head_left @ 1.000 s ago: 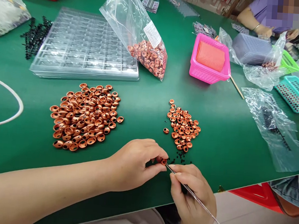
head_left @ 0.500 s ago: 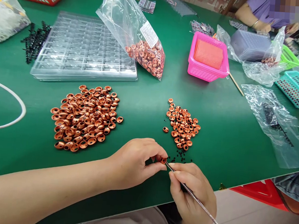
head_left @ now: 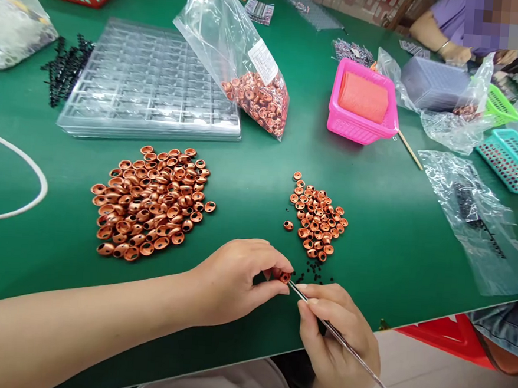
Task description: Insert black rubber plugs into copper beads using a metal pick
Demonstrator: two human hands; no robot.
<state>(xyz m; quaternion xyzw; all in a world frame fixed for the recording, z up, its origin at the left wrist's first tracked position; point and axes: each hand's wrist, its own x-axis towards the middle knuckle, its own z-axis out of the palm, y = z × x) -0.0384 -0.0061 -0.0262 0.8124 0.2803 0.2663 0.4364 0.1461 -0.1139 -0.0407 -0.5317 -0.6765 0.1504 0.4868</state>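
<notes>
Between thumb and forefinger, my left hand (head_left: 239, 281) pinches a small copper-coloured cup (head_left: 284, 277) that has a dark hole. My right hand (head_left: 342, 336) holds a thin metal tool (head_left: 350, 348) like a pen, its tip at the cup. Just beyond the fingertips lie tiny black dots (head_left: 313, 270) and a smaller pile of copper cups (head_left: 317, 216). A larger pile of the same cups (head_left: 152, 204) sits to the left, beyond my left forearm.
Stacked clear trays (head_left: 151, 86), black strips (head_left: 66, 68) and a clear bag of copper cups (head_left: 261, 99) lie farther back. A pink basket (head_left: 361, 127), turquoise basket (head_left: 512, 161) and plastic bag (head_left: 482, 233) are at the right. A person's arm (head_left: 430, 34) rests at the back right.
The view has shifted slightly. My right hand has moved a little to the right with the tool, whose tip remains at the cup. My left hand keeps its pinch.
</notes>
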